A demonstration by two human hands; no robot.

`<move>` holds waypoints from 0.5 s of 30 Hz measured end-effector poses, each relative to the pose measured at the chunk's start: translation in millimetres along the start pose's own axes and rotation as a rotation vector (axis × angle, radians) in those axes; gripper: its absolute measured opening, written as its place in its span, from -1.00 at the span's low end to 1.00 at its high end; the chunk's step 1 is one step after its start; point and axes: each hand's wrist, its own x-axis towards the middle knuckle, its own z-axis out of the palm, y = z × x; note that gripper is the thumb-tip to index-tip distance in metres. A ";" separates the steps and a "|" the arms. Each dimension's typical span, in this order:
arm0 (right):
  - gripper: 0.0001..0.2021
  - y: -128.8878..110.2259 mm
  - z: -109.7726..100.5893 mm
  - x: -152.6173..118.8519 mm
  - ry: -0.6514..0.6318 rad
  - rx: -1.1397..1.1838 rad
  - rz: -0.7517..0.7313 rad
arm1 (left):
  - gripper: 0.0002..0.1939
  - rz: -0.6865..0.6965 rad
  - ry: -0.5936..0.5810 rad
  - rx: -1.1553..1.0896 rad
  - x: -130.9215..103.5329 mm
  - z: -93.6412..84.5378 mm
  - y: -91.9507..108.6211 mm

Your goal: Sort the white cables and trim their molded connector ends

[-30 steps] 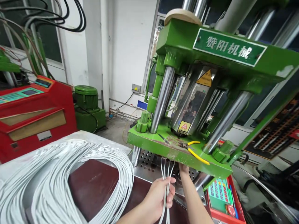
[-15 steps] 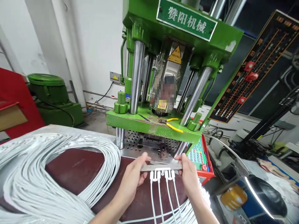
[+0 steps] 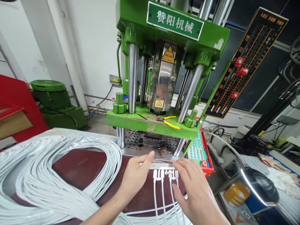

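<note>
A thin metal bar point(image 3: 161, 166) lies across the dark red table top point(image 3: 84, 168) in front of the green press point(image 3: 161, 78). Several white cables point(image 3: 162, 193) hang from it by white moulded ends point(image 3: 164, 173). My left hand point(image 3: 137, 176) rests at the bar's left end, fingertips on it. Over the bar's right end and the cables my right hand point(image 3: 194, 187) lies flat with fingers spread, gripping nothing.
A big loop of white cables point(image 3: 58, 178) covers the table's left. Yellow-handled pliers point(image 3: 170, 122) lie on the press platen. A red control box with a keypad point(image 3: 199, 153) sits right of the press. A red machine point(image 3: 14, 109) and green motor point(image 3: 53, 97) stand left.
Both hands pulled the bar with its cables out from under the press and set it on the table. My right hand let go and now lies flat over it.
</note>
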 end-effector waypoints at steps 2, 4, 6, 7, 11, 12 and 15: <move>-0.60 -5.0 3.8 2.2 0.032 -0.080 -0.002 | -0.51 0.039 0.007 0.041 -2.2 1.2 5.1; -0.61 -7.5 8.2 3.8 0.084 -0.149 -0.019 | -0.50 0.065 0.007 0.060 -4.3 1.6 9.2; -0.60 -7.5 12.0 4.1 0.130 -0.204 -0.065 | -0.50 0.080 -0.002 0.070 -6.1 1.3 11.2; -0.59 -6.6 13.3 3.7 0.146 -0.223 -0.096 | -0.51 0.085 -0.005 0.074 -6.9 0.9 11.5; -0.59 0.4 12.7 0.1 0.219 -0.165 -0.140 | -0.50 0.100 -0.011 0.081 -9.3 -1.2 11.0; -0.58 1.5 10.8 -0.8 0.209 -0.126 -0.117 | -0.50 0.099 -0.010 0.079 -9.7 -1.5 11.0; -0.50 -1.2 3.1 -1.2 0.093 -0.057 -0.054 | -0.48 0.092 -0.005 0.067 -10.5 -1.6 11.5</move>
